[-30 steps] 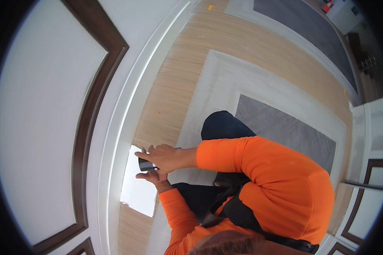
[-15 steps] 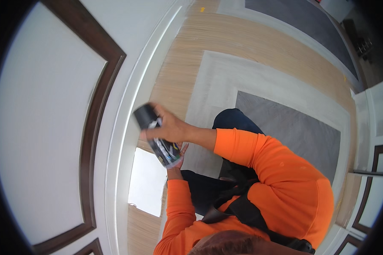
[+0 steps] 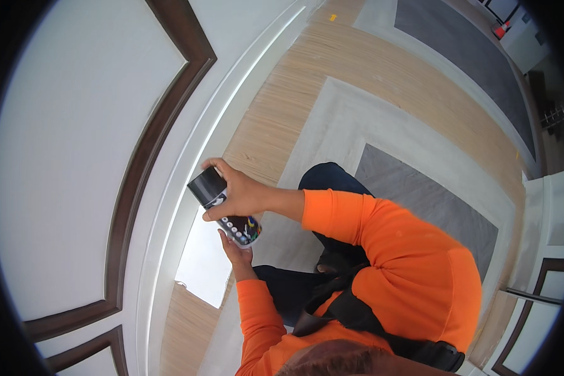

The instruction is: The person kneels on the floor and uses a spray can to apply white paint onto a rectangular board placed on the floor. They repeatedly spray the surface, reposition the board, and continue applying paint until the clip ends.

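A spray can (image 3: 234,227) with a black cap and a dark label with coloured marks is tilted in front of me, its cap end toward the wall. My right hand (image 3: 241,191) wraps round its upper part, just below and beside the cap (image 3: 207,186). At the lower end my left hand (image 3: 236,253) holds the can from beneath, thumb along its side; the other fingers are mostly hidden. A white sheet (image 3: 202,269) lies on the floor below the can, next to the baseboard.
A white wall (image 3: 88,125) with dark brown moulding (image 3: 141,163) and a white baseboard (image 3: 158,250) runs along my left. Wood-look floor (image 3: 276,106) borders light and dark grey panels. My bent knee (image 3: 332,178) is close by the right forearm. An orange cone (image 3: 500,29) stands far right.
The view has shifted, and the can, blurred by motion before, now shows sharply. My left thumb now shows on the wall side of the can; earlier, fingers showed on its other side.
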Demonstrator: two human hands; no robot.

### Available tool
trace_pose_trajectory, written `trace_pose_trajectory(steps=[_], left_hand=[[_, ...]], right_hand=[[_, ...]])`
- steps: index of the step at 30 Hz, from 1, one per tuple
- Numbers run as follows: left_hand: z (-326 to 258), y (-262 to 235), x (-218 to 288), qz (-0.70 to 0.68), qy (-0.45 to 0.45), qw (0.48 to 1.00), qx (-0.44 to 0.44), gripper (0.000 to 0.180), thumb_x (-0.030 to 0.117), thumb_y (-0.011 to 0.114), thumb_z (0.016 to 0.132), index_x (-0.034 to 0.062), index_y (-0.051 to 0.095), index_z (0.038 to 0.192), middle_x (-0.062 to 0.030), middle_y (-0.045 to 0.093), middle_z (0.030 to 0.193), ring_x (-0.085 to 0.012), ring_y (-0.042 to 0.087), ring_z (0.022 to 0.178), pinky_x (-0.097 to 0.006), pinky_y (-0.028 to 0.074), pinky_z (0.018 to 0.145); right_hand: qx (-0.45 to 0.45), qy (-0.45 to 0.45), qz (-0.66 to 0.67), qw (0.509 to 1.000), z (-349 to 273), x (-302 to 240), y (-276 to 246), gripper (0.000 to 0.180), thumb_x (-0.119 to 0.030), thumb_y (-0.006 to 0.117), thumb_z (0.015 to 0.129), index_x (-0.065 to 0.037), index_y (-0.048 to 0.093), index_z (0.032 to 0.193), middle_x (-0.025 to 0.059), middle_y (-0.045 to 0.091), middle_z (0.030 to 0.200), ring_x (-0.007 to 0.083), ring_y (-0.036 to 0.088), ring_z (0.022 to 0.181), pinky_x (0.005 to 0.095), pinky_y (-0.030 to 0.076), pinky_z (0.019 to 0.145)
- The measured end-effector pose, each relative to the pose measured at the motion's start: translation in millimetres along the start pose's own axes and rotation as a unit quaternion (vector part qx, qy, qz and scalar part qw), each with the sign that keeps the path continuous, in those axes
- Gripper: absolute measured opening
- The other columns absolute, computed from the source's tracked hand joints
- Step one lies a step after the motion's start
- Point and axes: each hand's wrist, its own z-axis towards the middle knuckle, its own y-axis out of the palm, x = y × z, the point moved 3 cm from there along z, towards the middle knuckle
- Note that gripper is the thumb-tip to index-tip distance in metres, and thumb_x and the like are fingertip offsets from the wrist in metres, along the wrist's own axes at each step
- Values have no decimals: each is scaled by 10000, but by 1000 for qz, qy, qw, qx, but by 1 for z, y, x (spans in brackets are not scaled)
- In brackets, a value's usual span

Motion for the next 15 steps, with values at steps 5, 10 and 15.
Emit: trace_pose_trajectory(steps=[5, 10, 15], left_hand=[[-11, -22, 12, -61, -8, 983, 176, 723, 579, 603, 970, 61, 450, 1450, -214, 465, 1517, -430, 498, 1354, -673, 385, 1108], [-8, -110, 48, -234, 44, 914, 329, 823, 539, 740, 864, 91, 401, 1465, -205, 498, 1370, -333, 518, 1275, -601, 433, 1067], [-13, -198, 63, -212, 43, 901, 376, 1100, 542, 772, 809, 169, 147, 1633, -213, 231, 1617, -374, 295, 1499, -641, 384, 1106]], right_hand=[[41, -67, -70, 994, 5, -6, -4, 1036, -269, 940, 674, 34, 346, 1467, 185, 601, 1156, 234, 662, 1017, 332, 573, 876], [88, 3, 140, 986, 26, 1, -3, 918, -220, 923, 724, 32, 376, 1415, 135, 635, 1066, 201, 683, 903, 353, 596, 800], [175, -151, 277, 933, 45, -17, -57, 267, -172, 799, 884, -107, 630, 1080, 16, 666, 959, 139, 671, 874, 343, 575, 786]])
